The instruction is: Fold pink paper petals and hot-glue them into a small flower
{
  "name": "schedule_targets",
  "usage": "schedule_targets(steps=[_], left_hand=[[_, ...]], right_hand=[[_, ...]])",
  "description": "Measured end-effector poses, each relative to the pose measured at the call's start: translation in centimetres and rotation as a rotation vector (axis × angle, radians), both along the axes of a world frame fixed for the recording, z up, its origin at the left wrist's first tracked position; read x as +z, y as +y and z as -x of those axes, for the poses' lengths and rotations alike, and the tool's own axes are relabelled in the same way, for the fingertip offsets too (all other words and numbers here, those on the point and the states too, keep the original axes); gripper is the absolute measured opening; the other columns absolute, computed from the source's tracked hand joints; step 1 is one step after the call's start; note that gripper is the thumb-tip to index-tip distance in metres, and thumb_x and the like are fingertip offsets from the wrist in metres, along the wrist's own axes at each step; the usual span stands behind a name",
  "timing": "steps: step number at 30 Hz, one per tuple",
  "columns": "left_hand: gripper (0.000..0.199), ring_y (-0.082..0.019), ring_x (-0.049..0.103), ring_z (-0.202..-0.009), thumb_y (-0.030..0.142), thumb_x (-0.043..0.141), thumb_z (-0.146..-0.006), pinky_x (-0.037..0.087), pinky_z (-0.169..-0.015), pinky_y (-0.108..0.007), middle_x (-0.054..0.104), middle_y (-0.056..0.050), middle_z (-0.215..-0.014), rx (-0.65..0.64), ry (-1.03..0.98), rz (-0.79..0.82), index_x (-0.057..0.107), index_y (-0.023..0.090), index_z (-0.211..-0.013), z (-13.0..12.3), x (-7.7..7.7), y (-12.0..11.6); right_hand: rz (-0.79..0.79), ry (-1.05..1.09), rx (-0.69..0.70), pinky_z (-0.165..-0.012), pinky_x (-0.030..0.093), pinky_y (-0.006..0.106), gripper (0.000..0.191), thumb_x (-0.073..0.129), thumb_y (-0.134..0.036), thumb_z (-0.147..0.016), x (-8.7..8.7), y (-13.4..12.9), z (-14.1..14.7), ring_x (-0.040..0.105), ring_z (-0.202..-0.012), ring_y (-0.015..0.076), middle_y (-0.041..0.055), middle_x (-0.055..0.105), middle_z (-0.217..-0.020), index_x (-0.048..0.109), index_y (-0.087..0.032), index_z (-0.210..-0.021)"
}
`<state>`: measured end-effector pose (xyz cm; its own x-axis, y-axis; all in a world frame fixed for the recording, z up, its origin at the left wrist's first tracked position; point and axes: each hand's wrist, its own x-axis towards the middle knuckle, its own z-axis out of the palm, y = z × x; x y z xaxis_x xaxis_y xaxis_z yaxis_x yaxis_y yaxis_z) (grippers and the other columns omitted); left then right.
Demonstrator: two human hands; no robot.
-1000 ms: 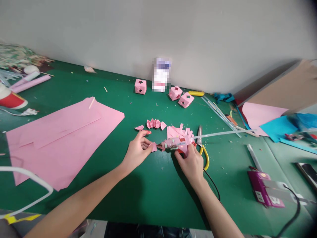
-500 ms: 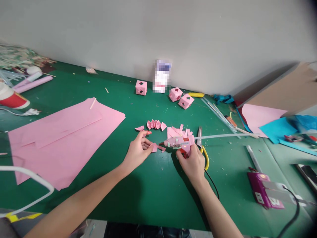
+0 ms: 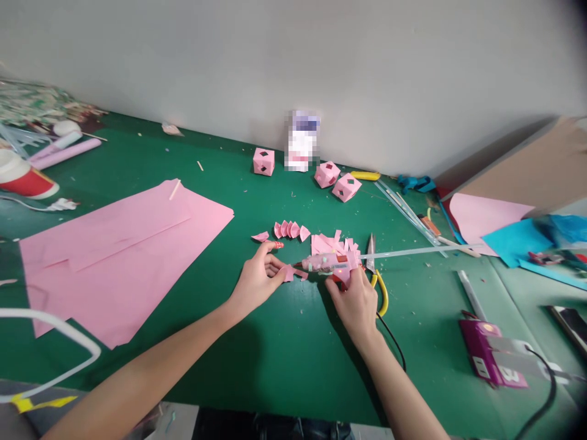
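Note:
My right hand (image 3: 356, 300) is closed around the handle of a pink hot glue gun (image 3: 326, 263), with a long clear glue stick (image 3: 413, 250) sticking out of its back end. The gun's nozzle points left and meets or nearly meets a small pink paper piece (image 3: 287, 273). That piece is pinched between the thumb and fingers of my left hand (image 3: 261, 275). Just beyond lie a row of folded pink paper pieces (image 3: 291, 230) and a pile of cut pink strips (image 3: 332, 244). Yellow-handled scissors (image 3: 381, 293) rest beside my right hand.
Large pink paper sheets (image 3: 123, 269) cover the left of the green table (image 3: 293, 373). Three pink paper cubes with cut-outs, one being the left cube (image 3: 264, 162), stand near the wall. A purple power strip (image 3: 490, 351) sits at right, and a white bar (image 3: 59, 324) crosses the lower left.
The pink paper piece in my left hand has turned slightly and shows more of its face near the nozzle. The view has shifted a little; both hands stay nearly in place.

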<state>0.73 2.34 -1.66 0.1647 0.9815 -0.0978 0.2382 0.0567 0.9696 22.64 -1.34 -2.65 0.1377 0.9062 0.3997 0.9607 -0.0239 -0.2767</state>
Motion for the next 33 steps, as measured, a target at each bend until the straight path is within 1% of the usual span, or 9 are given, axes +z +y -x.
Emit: schedule_targets(steps=[3, 7, 14, 18, 21, 25, 27, 30, 33], left_hand=[[0.043, -0.015, 0.070, -0.070, 0.024, 0.065, -0.082, 0.056, -0.067, -0.027, 0.070, 0.000, -0.080, -0.002, 0.016, 0.000, 0.047, 0.020, -0.121, 0.0, 0.2, 0.0], [0.043, -0.015, 0.069, -0.069, 0.024, 0.065, -0.081, 0.056, -0.066, -0.027, 0.070, 0.000, -0.080, 0.008, 0.017, 0.002, 0.047, 0.020, -0.120, 0.0, 0.1, 0.0], [0.042, -0.016, 0.070, -0.070, 0.028, 0.066, -0.082, 0.057, -0.066, -0.028, 0.071, -0.001, -0.081, 0.014, -0.013, 0.007, 0.047, 0.020, -0.119, 0.1, -0.4, 0.0], [0.043, -0.016, 0.071, -0.070, 0.030, 0.067, -0.081, 0.058, -0.066, -0.029, 0.070, -0.001, -0.079, 0.016, -0.029, 0.016, 0.048, 0.020, -0.119, 0.0, -0.3, 0.0], [0.043, -0.016, 0.070, -0.069, 0.030, 0.067, -0.082, 0.058, -0.065, -0.029, 0.071, -0.001, -0.079, 0.013, -0.006, 0.022, 0.048, 0.019, -0.119, 0.0, 0.0, 0.0], [0.044, -0.016, 0.070, -0.070, 0.029, 0.066, -0.082, 0.057, -0.065, -0.028, 0.071, -0.002, -0.081, 0.001, 0.024, 0.018, 0.048, 0.019, -0.121, 0.0, 0.2, 0.0], [0.044, -0.016, 0.070, -0.071, 0.028, 0.066, -0.081, 0.057, -0.066, -0.028, 0.071, -0.001, -0.080, 0.001, 0.021, 0.016, 0.048, 0.019, -0.120, 0.0, 0.3, 0.0], [0.043, -0.015, 0.070, -0.070, 0.026, 0.066, -0.081, 0.057, -0.066, -0.028, 0.071, -0.001, -0.081, 0.015, 0.000, 0.026, 0.048, 0.019, -0.119, 0.0, 0.3, -0.1], [0.045, -0.015, 0.070, -0.070, 0.026, 0.067, -0.080, 0.057, -0.066, -0.028, 0.070, -0.001, -0.081, 0.006, -0.049, 0.061, 0.048, 0.019, -0.120, -0.1, 0.4, -0.2]], right_hand=[[-0.004, 0.044, -0.048, -0.053, 0.037, 0.029, 0.020, 0.051, -0.042, -0.083, 0.2, 0.1, -0.1, 0.057, -0.060, 0.0202, 0.0054, 0.062, -0.073, 0.047, -0.023, -0.077], [-0.003, 0.053, -0.058, -0.054, 0.037, 0.029, 0.020, 0.054, -0.042, -0.080, 0.3, 0.1, -0.2, 0.057, -0.061, 0.0205, 0.0054, 0.063, -0.074, 0.048, -0.023, -0.077], [0.021, 0.021, 0.004, -0.054, 0.037, 0.028, 0.018, 0.056, -0.039, -0.080, 0.3, -0.1, -0.3, 0.058, -0.061, 0.0196, 0.0046, 0.064, -0.073, 0.053, -0.021, -0.081], [0.035, 0.010, 0.044, -0.053, 0.037, 0.027, 0.020, 0.056, -0.040, -0.081, 0.1, -0.1, -0.3, 0.060, -0.063, 0.0197, 0.0052, 0.066, -0.077, 0.055, -0.020, -0.085], [0.044, 0.023, 0.044, -0.054, 0.038, 0.027, 0.021, 0.056, -0.041, -0.082, -0.1, -0.1, -0.1, 0.060, -0.065, 0.0203, 0.0054, 0.065, -0.077, 0.054, -0.020, -0.084], [0.031, 0.075, -0.008, -0.056, 0.039, 0.029, 0.021, 0.057, -0.041, -0.080, 0.1, 0.0, 0.1, 0.057, -0.065, 0.0206, 0.0049, 0.061, -0.076, 0.051, -0.021, -0.082], [0.022, 0.099, -0.040, -0.057, 0.038, 0.029, 0.021, 0.058, -0.042, -0.079, 0.4, 0.2, -0.4, 0.055, -0.064, 0.0202, 0.0040, 0.059, -0.075, 0.049, -0.022, -0.081], [-0.010, 0.109, -0.119, -0.058, 0.037, 0.030, 0.026, 0.060, -0.045, -0.079, 1.0, 0.9, -2.2, 0.052, -0.063, 0.0202, 0.0026, 0.056, -0.072, 0.046, -0.023, -0.078], [-0.039, 0.066, -0.228, -0.063, 0.039, 0.034, 0.027, 0.057, -0.047, -0.082, 0.9, 1.6, -4.8, 0.053, -0.072, 0.0242, 0.0059, 0.055, -0.077, 0.048, -0.022, -0.081]])
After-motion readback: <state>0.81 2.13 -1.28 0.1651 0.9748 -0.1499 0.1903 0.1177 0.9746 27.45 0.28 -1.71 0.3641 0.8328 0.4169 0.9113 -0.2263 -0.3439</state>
